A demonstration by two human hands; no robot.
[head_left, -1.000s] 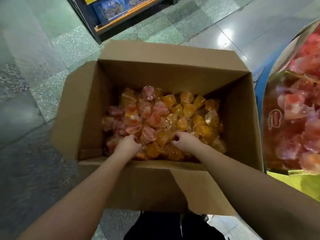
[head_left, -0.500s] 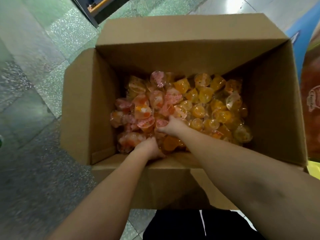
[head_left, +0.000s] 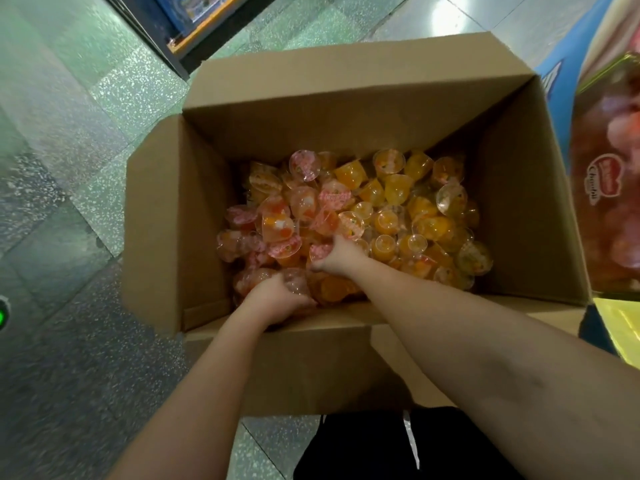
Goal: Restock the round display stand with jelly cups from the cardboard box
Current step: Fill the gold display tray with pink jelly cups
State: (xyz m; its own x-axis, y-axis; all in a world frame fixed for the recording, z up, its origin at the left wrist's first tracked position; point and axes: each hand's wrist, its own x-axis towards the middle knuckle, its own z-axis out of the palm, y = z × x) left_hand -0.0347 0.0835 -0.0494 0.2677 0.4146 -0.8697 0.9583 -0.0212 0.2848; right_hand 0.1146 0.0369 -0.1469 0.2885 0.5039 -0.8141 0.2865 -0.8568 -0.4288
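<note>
Hands reach into the cardboard box (head_left: 346,109). Left hand (head_left: 277,297) and right hand (head_left: 337,256) each grip jelly cups (head_left: 398,209), fingers curled

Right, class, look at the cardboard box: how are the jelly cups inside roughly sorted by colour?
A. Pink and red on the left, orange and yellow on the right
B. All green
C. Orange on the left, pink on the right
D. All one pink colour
A: in the cardboard box, the pink and red jelly cups pile up on the left side, while the orange and yellow jelly cups fill the right.
</note>
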